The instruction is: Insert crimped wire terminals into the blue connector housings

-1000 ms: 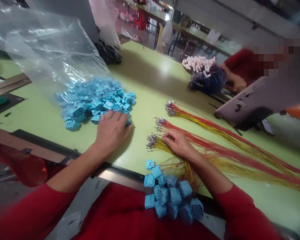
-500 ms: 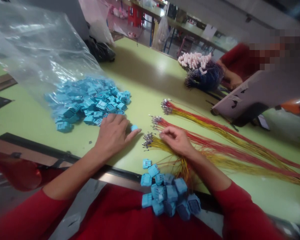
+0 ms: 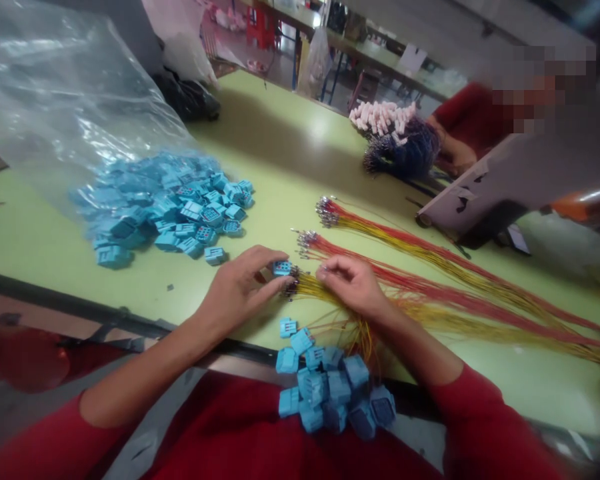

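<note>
My left hand (image 3: 240,288) pinches a small blue plastic connector (image 3: 282,268) between thumb and fingertips. That connector sits right by the metal terminals of a yellow wire bundle (image 3: 325,290), which my right hand (image 3: 351,287) grips just behind the tips. A large heap of blue connectors (image 3: 165,207) lies to the left of my left hand, its far side under a clear plastic bag (image 3: 75,87). A smaller cluster of blue connectors (image 3: 330,390) lies below my right wrist, across the table's front edge.
Red-and-yellow wire bundles (image 3: 430,267) fan out to the right on the green table (image 3: 280,133). At the far side, a co-worker's hand (image 3: 457,155) is beside dark blue wires and pink-tipped bundles (image 3: 395,140). A grey board (image 3: 510,180) juts in at right.
My left hand has moved right from the heap, now holding a blue connector that lay loose on the table, and has brought it to the wire tips. The view has shifted slightly.
</note>
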A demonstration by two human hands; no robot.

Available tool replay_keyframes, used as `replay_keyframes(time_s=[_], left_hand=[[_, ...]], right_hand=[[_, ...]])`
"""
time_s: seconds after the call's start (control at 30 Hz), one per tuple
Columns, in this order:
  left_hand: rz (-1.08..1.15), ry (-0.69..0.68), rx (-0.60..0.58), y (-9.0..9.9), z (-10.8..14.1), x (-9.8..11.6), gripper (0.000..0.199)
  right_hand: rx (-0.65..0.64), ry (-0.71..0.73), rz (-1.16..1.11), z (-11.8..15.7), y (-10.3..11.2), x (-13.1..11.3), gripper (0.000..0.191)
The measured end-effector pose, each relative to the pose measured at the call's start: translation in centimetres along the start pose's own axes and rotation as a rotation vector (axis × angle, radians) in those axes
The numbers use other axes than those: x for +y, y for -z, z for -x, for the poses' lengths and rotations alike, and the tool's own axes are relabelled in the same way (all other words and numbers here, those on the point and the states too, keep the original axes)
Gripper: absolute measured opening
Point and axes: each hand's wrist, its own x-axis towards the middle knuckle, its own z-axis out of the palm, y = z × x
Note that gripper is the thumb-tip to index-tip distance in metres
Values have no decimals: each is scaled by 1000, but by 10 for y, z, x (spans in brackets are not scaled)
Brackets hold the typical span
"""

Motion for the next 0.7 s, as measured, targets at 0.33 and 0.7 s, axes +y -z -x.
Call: replay_keyframes(time_s=[0.33, 0.7], left_hand=[[165, 67, 40, -16, 13, 16, 25], [216, 32, 50, -19, 15, 18, 27]], right_hand=[[-60, 95, 42, 18, 1, -10, 18], [-130, 115, 197, 18, 3, -11, 9]])
